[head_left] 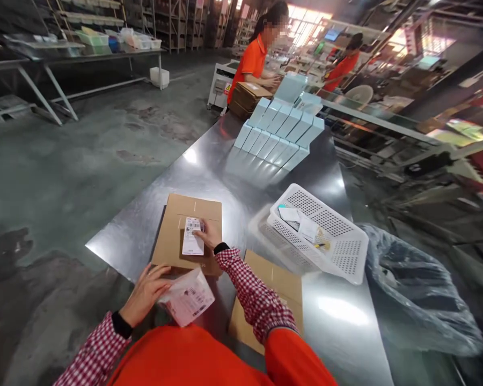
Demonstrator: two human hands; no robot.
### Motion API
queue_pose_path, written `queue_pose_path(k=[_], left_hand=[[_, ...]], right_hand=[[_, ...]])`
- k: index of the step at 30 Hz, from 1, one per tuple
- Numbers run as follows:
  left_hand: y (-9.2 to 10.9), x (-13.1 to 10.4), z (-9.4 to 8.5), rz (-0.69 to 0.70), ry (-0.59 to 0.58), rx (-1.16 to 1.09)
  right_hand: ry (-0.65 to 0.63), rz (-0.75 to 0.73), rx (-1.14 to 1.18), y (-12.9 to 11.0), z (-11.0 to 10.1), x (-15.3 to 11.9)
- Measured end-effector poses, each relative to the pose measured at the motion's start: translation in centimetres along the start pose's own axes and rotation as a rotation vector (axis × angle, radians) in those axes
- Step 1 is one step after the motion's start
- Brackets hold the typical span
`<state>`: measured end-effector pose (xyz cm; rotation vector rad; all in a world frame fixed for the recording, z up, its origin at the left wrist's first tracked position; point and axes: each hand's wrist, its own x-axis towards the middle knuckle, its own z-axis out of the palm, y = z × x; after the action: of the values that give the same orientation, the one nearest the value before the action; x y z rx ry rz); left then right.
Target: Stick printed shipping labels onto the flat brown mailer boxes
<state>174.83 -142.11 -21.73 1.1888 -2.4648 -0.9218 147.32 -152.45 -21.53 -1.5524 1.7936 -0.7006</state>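
In the head view, my right hand (210, 235) pinches a white printed label (193, 244) just above a flat stack of brown cardboard (173, 225). The label casts a shadow on the top sheet. My left hand (145, 292) is at the near edge of that stack, fingers stretched along it. It holds a clear plastic bag (189, 300) with printed labels inside, close to my body; the thumb's grip is partly hidden. Under my right forearm lies another flat cardboard piece (265, 273), partly covered by the sleeve.
A white perforated basket (346, 257) with papers and small items stands on the metal table (338, 316). Light-blue boxes (271, 139) are stacked further back, near brown cartons (247, 99). A clear plastic liner bag (418, 289) is at the right. Two people in orange work beyond.
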Motion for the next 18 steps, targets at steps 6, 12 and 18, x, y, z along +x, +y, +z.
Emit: queue_pose_path(k=[6,12,18], left_hand=[[-2.5,2.5,1.9,-0.016,-0.051,0.032],[-3.5,2.3,1.9,0.007,-0.062,-0.008],[-5.4,2.3,0.5,-0.077,0.023,-0.019]], right_hand=[[0.044,0.124,-0.329,-1.3,2.3,-0.5],[0.086,-0.059,-0.435,-2.1,4.3,-2.3],[0.335,0.405,-0.340,2.7,0.9,-4.2]])
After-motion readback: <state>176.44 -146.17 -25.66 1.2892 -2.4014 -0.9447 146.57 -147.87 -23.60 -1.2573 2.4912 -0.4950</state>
